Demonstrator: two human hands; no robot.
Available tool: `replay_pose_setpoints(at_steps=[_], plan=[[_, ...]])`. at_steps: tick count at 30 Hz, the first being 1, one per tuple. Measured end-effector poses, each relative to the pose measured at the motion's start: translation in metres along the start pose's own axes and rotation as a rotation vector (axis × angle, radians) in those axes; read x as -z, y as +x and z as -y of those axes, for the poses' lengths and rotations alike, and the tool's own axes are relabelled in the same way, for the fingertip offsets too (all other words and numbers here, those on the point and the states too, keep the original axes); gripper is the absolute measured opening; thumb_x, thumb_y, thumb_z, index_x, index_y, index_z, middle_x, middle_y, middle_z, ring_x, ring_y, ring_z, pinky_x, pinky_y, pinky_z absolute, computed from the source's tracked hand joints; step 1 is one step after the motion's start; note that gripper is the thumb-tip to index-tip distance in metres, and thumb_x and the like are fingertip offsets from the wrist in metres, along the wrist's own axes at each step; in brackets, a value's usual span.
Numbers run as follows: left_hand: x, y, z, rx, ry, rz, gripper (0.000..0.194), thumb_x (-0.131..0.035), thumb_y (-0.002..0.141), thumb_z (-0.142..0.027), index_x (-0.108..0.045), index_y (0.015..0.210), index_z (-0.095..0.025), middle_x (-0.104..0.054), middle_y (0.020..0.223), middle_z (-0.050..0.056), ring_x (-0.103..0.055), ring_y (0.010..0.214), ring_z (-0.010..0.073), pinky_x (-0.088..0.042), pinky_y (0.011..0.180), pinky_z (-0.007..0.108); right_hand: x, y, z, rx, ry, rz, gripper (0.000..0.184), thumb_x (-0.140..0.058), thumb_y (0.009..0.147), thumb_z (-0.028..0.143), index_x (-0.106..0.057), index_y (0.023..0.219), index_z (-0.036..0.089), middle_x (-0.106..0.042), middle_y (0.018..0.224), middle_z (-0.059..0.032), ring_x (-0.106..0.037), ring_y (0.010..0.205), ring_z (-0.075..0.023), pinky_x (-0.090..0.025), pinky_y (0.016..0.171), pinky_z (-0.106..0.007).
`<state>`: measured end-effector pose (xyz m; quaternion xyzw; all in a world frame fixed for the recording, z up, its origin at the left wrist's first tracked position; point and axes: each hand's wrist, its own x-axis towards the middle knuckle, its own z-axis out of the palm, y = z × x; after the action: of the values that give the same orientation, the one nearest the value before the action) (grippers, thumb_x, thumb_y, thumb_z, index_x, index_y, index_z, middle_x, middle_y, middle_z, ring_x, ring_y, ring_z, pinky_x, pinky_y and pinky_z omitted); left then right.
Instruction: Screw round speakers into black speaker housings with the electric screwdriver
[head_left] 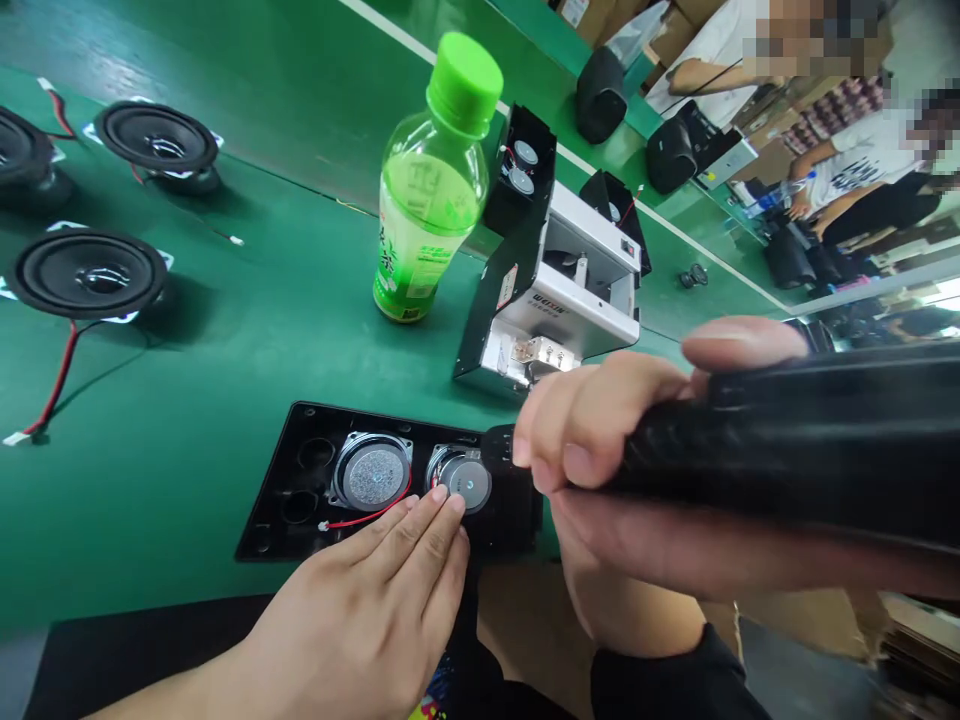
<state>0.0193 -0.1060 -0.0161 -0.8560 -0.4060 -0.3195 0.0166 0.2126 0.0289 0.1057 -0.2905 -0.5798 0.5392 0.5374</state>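
Observation:
A black speaker panel (300, 535) lies on the green table with two speaker drivers set in it, magnets facing up. My left hand (367, 600) lies with its fingers stretched out, the tips touching the right driver (471, 484). The left driver (371, 475) has a red wire with a white plug running beside it. My right hand (600, 430) is wrapped around a black electric screwdriver (810, 440), held almost level. Its nose reaches over the panel beside the right driver; the bit itself is hidden.
A green-capped drink bottle (431, 190) stands behind the panel, beside a silver and black screw feeder machine (562, 290). Several loose speaker drivers (90, 275) with wires lie at the left. Black speaker boxes (517, 170) stand farther back. Two people (847, 150) are at the far right.

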Motion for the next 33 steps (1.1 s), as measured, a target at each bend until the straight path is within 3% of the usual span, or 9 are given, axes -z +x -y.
replay_pose_setpoints(at_steps=[2, 5, 10, 15, 19, 22, 24, 28, 33], plan=[[-0.001, 0.006, -0.002, -0.017, 0.040, -0.035, 0.044, -0.043, 0.123, -0.009, -0.080, 0.146, -0.007, -0.096, 0.148, 0.017, -0.097, 0.135, 0.0302, -0.066, 0.122, 0.044, -0.011, 0.002, -0.012, 0.041, 0.013, -0.066, 0.036, -0.091, 0.117, 0.072, -0.100, 0.118, 0.037, -0.076, 0.070, 0.0026, -0.069, 0.054, -0.0213, -0.065, 0.056, -0.039], [-0.001, 0.011, -0.004, 0.005, 0.038, -0.046, 0.043, -0.042, 0.124, -0.008, -0.080, 0.142, -0.008, -0.097, 0.145, 0.016, -0.098, 0.131, 0.0286, -0.066, 0.120, 0.044, -0.015, 0.003, -0.021, 0.016, 0.018, -0.045, 0.051, -0.078, 0.122, 0.081, -0.100, 0.117, 0.036, -0.079, 0.071, 0.0010, -0.072, 0.054, -0.0221, -0.067, 0.057, -0.041], [-0.001, 0.013, -0.005, 0.020, 0.037, -0.043, 0.043, -0.042, 0.124, -0.009, -0.081, 0.142, -0.008, -0.098, 0.144, 0.015, -0.098, 0.129, 0.0284, -0.066, 0.118, 0.044, -0.011, 0.000, -0.022, -0.003, 0.013, -0.028, 0.046, -0.075, 0.127, 0.073, -0.098, 0.120, 0.035, -0.080, 0.074, 0.0007, -0.074, 0.059, -0.0210, -0.069, 0.062, -0.040], [-0.001, 0.012, -0.003, 0.020, 0.027, -0.053, 0.043, -0.042, 0.123, -0.009, -0.081, 0.141, -0.007, -0.097, 0.143, 0.016, -0.099, 0.129, 0.0286, -0.067, 0.118, 0.044, -0.013, -0.002, -0.025, 0.015, 0.012, -0.016, 0.052, -0.068, 0.130, 0.075, -0.098, 0.121, 0.034, -0.078, 0.073, 0.0012, -0.073, 0.059, -0.0198, -0.070, 0.061, -0.038], [-0.002, 0.012, -0.003, 0.025, 0.022, -0.072, 0.043, -0.043, 0.124, -0.009, -0.084, 0.137, -0.008, -0.098, 0.140, 0.015, -0.099, 0.125, 0.0292, -0.068, 0.117, 0.044, -0.014, -0.012, -0.019, 0.021, -0.061, 0.041, 0.031, -0.070, 0.134, 0.051, -0.098, 0.130, 0.038, -0.079, 0.079, 0.0026, -0.076, 0.068, -0.0184, -0.073, 0.069, -0.037], [-0.002, 0.014, -0.004, 0.030, 0.024, -0.095, 0.045, -0.041, 0.124, -0.008, -0.085, 0.134, -0.008, -0.100, 0.134, 0.014, -0.099, 0.121, 0.0280, -0.069, 0.113, 0.044, -0.012, -0.019, -0.014, 0.009, -0.124, 0.129, 0.038, -0.063, 0.136, 0.031, -0.099, 0.137, 0.043, -0.081, 0.083, 0.0032, -0.078, 0.073, -0.0173, -0.074, 0.074, -0.037], [-0.002, 0.016, -0.004, 0.029, 0.023, -0.105, 0.045, -0.041, 0.124, -0.006, -0.086, 0.131, -0.008, -0.100, 0.130, 0.013, -0.099, 0.118, 0.0270, -0.070, 0.110, 0.043, -0.010, -0.020, -0.016, -0.005, -0.153, 0.189, 0.039, -0.065, 0.135, 0.027, -0.099, 0.139, 0.043, -0.082, 0.084, 0.0031, -0.080, 0.076, -0.0178, -0.075, 0.077, -0.039], [-0.005, 0.020, -0.004, 0.041, 0.010, -0.108, 0.043, -0.045, 0.123, -0.007, -0.088, 0.124, -0.010, -0.101, 0.126, 0.012, -0.099, 0.110, 0.0253, -0.073, 0.107, 0.041, -0.007, -0.015, -0.038, 0.228, -0.050, 0.303, 0.028, -0.078, 0.129, 0.032, -0.096, 0.150, 0.030, -0.081, 0.081, 0.0023, -0.079, 0.067, -0.0180, -0.074, 0.070, -0.037], [-0.009, 0.021, -0.004, 0.041, 0.023, -0.130, 0.044, -0.046, 0.122, -0.008, -0.090, 0.124, -0.010, -0.101, 0.126, 0.013, -0.099, 0.112, 0.0252, -0.073, 0.110, 0.041, -0.004, -0.008, -0.057, 0.348, -0.008, 0.397, 0.045, -0.082, 0.114, 0.017, -0.092, 0.158, 0.019, -0.081, 0.083, 0.0006, -0.079, 0.067, -0.0191, -0.075, 0.070, -0.038]])
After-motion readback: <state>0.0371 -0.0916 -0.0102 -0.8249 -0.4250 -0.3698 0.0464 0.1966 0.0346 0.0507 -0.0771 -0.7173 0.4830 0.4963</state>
